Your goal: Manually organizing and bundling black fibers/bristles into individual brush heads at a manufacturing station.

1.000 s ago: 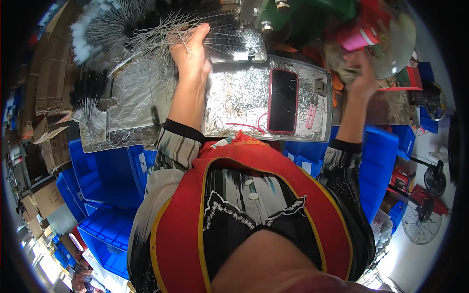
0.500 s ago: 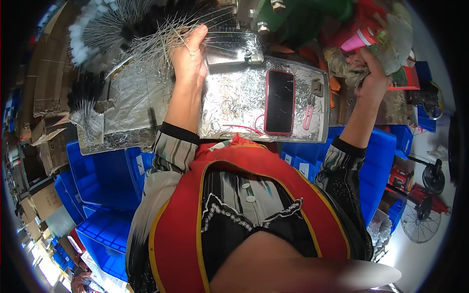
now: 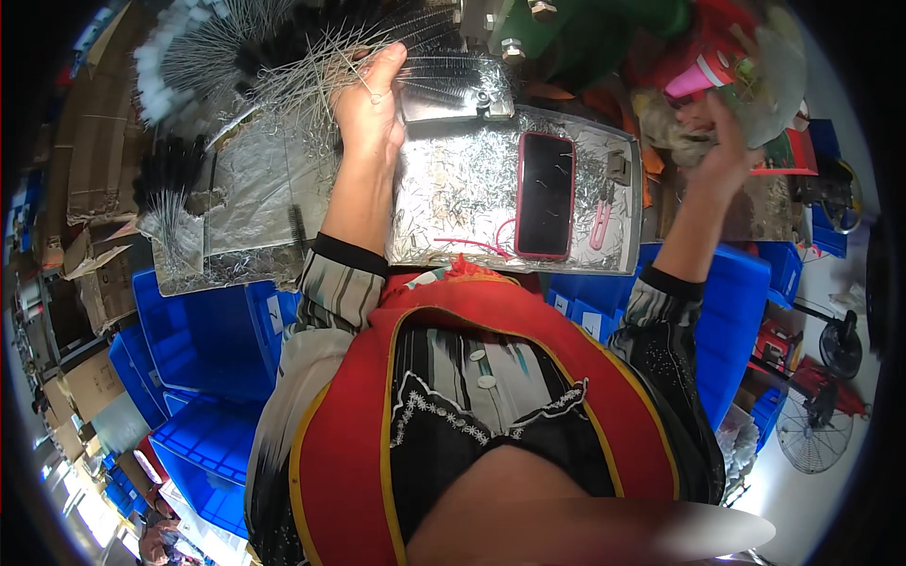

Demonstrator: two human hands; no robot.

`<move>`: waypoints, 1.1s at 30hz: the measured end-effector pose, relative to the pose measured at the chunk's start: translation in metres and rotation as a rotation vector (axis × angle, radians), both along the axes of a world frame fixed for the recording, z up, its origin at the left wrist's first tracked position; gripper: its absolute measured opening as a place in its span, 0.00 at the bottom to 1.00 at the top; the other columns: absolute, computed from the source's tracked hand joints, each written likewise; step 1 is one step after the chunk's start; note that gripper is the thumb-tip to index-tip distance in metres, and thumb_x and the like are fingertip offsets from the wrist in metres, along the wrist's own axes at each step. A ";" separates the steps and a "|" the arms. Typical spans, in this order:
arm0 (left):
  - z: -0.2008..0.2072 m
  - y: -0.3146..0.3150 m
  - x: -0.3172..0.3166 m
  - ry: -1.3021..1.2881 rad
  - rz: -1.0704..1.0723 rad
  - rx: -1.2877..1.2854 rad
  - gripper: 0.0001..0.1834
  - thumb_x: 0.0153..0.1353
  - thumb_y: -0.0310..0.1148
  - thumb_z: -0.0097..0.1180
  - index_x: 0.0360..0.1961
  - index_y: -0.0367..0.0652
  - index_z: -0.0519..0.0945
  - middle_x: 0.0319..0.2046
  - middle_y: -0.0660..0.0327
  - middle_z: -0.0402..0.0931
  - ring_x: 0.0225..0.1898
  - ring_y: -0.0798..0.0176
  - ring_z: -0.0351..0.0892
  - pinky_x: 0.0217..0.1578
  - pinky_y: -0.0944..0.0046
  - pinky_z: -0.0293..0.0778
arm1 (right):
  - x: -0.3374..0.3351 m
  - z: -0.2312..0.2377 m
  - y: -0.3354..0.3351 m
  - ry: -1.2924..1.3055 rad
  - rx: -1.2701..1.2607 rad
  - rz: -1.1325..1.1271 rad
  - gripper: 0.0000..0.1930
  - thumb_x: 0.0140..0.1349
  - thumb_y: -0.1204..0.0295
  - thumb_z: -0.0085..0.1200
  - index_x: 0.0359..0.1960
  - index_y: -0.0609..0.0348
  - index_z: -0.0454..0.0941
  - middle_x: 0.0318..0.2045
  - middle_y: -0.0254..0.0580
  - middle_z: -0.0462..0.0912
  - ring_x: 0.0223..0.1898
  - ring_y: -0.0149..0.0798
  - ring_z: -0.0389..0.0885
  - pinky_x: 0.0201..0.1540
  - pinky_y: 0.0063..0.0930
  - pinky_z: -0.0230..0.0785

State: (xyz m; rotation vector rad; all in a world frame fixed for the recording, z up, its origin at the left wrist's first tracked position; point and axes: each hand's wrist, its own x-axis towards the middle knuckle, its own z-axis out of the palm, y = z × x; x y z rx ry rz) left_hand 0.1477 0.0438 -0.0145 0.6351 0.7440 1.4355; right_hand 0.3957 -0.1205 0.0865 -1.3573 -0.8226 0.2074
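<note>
A loose bunch of thin twisted-wire brushes (image 3: 326, 61) with looped ends and dark bristles lies in the grip of my left hand (image 3: 368, 113). The wires fan out on both sides of the fingers. At the upper right, my right hand (image 3: 722, 146) is closed on a crumpled pale plastic bag (image 3: 665, 132), its fingers partly hidden and blurred. A pink object with a white band (image 3: 696, 77) sits just beyond those fingers. Below the left hand's bunch, a metal block (image 3: 458, 99) stands at the far edge of a shallow tray (image 3: 519, 267).
Wire clippings, a red-framed phone (image 3: 546, 196) and a pink-handled cutter (image 3: 601, 222) lie in the tray. More brushes (image 3: 170, 203) rest at left, beside a plastic-covered board (image 3: 250, 189). Metal bolts (image 3: 511, 47) protrude at the far side. Blue bins (image 3: 203, 330) stand below the bench.
My right hand has shifted slightly and is now more blurred, and the plastic around it has moved too. My left hand still grips the brushes in nearly the same place.
</note>
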 end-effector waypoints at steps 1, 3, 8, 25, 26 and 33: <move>0.001 0.000 0.000 -0.002 -0.008 0.001 0.13 0.42 0.20 0.63 0.31 0.34 0.75 0.28 0.57 0.76 0.28 0.66 0.75 0.33 0.69 0.72 | 0.001 -0.017 0.000 -0.138 0.092 -0.010 0.06 0.48 0.78 0.50 0.18 0.70 0.73 0.15 0.46 0.75 0.17 0.36 0.74 0.22 0.26 0.68; 0.003 -0.001 -0.003 0.000 -0.014 0.011 0.15 0.44 0.20 0.62 0.34 0.37 0.73 0.28 0.58 0.75 0.29 0.64 0.75 0.29 0.68 0.73 | 0.014 -0.056 0.016 -0.078 0.254 0.143 0.06 0.49 0.80 0.49 0.18 0.70 0.73 0.16 0.47 0.75 0.18 0.38 0.75 0.28 0.30 0.70; -0.001 0.000 0.001 -0.073 0.020 0.010 0.11 0.44 0.20 0.62 0.30 0.38 0.74 0.25 0.60 0.75 0.24 0.68 0.74 0.24 0.72 0.72 | 0.008 -0.015 0.000 0.123 0.047 0.022 0.07 0.46 0.76 0.53 0.17 0.68 0.72 0.15 0.46 0.75 0.17 0.37 0.74 0.25 0.27 0.67; -0.002 0.002 0.000 -0.029 0.170 -0.083 0.09 0.45 0.21 0.61 0.28 0.31 0.75 0.24 0.53 0.76 0.18 0.65 0.73 0.15 0.71 0.72 | 0.006 0.020 -0.002 0.169 -0.075 0.055 0.06 0.46 0.76 0.54 0.19 0.69 0.75 0.14 0.47 0.75 0.17 0.37 0.74 0.23 0.25 0.66; -0.001 0.002 0.000 -0.027 0.169 -0.084 0.09 0.45 0.21 0.61 0.28 0.31 0.75 0.24 0.53 0.76 0.18 0.65 0.73 0.15 0.71 0.72 | 0.007 0.025 -0.003 0.171 -0.085 0.091 0.06 0.46 0.76 0.54 0.20 0.69 0.74 0.15 0.47 0.75 0.18 0.37 0.74 0.23 0.25 0.66; 0.000 0.003 0.002 -0.024 0.165 -0.066 0.09 0.45 0.21 0.61 0.28 0.30 0.75 0.24 0.54 0.75 0.19 0.65 0.74 0.16 0.71 0.72 | 0.006 0.007 -0.002 0.043 0.041 0.064 0.06 0.48 0.77 0.53 0.20 0.69 0.74 0.16 0.47 0.75 0.19 0.36 0.75 0.26 0.26 0.67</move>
